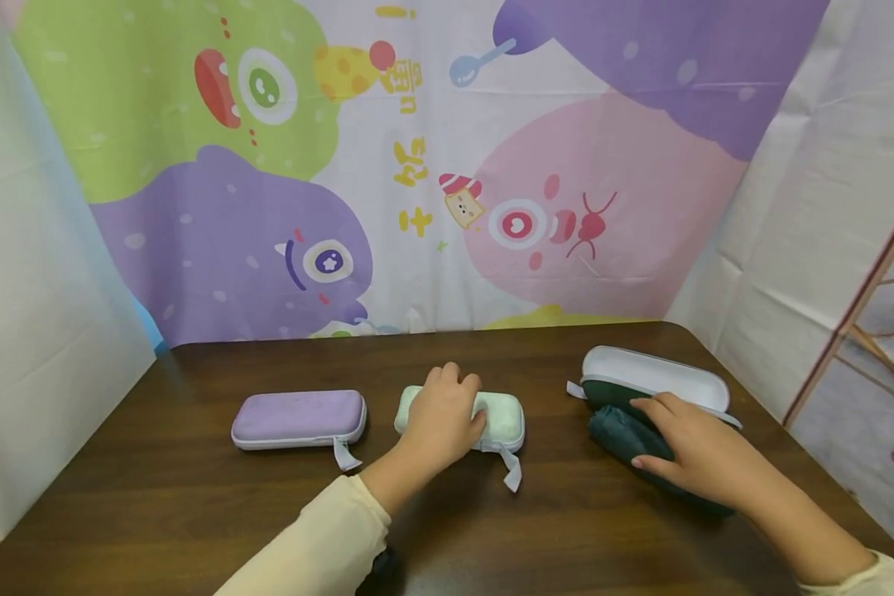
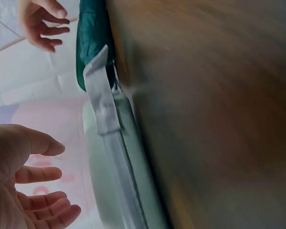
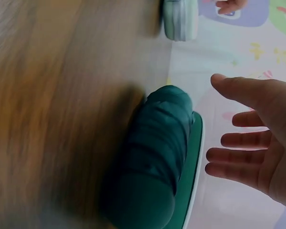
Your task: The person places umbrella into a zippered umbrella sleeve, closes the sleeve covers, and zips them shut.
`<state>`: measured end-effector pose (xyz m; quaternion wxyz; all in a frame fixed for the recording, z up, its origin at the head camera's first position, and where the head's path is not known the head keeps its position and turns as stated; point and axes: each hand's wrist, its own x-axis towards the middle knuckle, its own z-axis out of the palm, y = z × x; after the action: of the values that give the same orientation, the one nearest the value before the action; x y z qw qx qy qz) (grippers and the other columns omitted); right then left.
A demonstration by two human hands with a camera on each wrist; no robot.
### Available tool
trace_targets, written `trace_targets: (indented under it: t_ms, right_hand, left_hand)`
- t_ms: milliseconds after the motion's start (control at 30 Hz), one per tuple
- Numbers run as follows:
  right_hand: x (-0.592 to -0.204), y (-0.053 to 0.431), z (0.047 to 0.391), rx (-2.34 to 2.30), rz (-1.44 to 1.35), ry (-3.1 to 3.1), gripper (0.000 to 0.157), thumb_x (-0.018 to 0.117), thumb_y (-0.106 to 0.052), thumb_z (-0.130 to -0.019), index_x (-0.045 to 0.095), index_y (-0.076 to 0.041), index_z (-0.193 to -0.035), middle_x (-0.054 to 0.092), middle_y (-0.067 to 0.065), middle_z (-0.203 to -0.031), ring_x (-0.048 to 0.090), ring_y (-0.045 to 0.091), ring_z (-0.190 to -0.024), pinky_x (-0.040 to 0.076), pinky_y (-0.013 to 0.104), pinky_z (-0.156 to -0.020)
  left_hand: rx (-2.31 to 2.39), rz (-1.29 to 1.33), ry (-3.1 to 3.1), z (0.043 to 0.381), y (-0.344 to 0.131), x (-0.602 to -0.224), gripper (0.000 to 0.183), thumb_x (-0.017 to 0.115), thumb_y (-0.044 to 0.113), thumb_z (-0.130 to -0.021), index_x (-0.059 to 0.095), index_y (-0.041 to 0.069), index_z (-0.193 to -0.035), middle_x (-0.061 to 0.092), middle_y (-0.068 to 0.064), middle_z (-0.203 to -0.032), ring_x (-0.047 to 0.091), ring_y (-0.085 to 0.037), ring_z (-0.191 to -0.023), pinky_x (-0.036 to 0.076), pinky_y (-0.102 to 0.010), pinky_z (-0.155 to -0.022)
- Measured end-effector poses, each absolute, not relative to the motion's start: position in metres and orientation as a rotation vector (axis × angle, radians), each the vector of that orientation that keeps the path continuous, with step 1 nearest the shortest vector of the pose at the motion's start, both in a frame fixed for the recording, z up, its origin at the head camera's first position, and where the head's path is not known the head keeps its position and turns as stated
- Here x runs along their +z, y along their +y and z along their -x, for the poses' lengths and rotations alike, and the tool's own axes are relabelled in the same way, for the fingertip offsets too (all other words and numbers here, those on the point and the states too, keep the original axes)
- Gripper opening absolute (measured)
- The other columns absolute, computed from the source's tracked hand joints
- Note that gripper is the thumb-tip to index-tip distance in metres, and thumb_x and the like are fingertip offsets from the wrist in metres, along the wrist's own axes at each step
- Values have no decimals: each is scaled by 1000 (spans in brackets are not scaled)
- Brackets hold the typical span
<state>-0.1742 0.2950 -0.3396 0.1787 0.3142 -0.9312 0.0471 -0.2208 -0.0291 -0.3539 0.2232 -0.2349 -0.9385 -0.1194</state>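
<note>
My left hand (image 1: 443, 418) hovers over the closed mint-green zip case (image 1: 505, 418), its fingers loosely bent and apart from it. In the left wrist view, the case (image 2: 126, 157) shows its grey zip and a light grey pull tab (image 2: 102, 100), with air between hand and case. On the right, my right hand (image 1: 696, 447) is held above a folded dark green umbrella (image 1: 626, 439), its fingers spread and holding nothing in the right wrist view. The umbrella (image 3: 152, 148) lies in front of an unzipped dark green case whose pale inner lid (image 1: 656, 372) faces up.
A closed lilac zip case (image 1: 298, 418) lies left of the mint one, its pull tab hanging toward me. Under my left sleeve, a small dark thing (image 1: 382, 569) is partly hidden. A cartoon-printed cloth (image 1: 432, 281) hangs behind the brown wooden table (image 1: 194, 497).
</note>
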Motion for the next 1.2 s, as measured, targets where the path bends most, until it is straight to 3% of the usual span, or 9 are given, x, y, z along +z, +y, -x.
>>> trace_targets:
  t_ms: [333, 567, 1067, 1200]
  right_hand:
    - [-349, 302, 173, 69, -757, -2789, 67, 82, -37, -76, 57, 5, -122, 63, 18, -111, 64, 34, -95, 54, 49, -74]
    - [-354, 299, 175, 43, -717, -2793, 67, 84, -36, -75, 57, 1, -124, 63, 15, -108, 65, 32, -92, 55, 47, -70]
    - [-369, 299, 181, 14, -663, -2825, 73, 88, -35, -69, 55, 5, -121, 61, 18, -103, 64, 33, -82, 53, 46, -59]
    - [-371, 302, 184, 37, -660, -2865, 76, 88, -36, -68, 54, 7, -120, 61, 19, -101, 64, 32, -80, 53, 45, -60]
  left_hand:
    - [-285, 675, -2727, 224, 6, -343, 31, 71, 32, -87, 67, 11, -110, 57, -8, -99, 55, -23, -87, 51, -31, -58]
    - [-278, 687, -2780, 225, 26, -335, 40, 65, 43, -91, 65, 12, -117, 58, -9, -106, 59, -25, -89, 53, -35, -66]
    - [-574, 663, -2744, 243, 67, -328, 42, 68, 37, -89, 62, 19, -126, 60, -7, -110, 61, -21, -82, 50, -29, -59]
    - [-717, 622, -2769, 252, 77, -329, 49, 69, 37, -89, 57, 16, -132, 60, -6, -115, 61, -21, -86, 52, -29, -68]
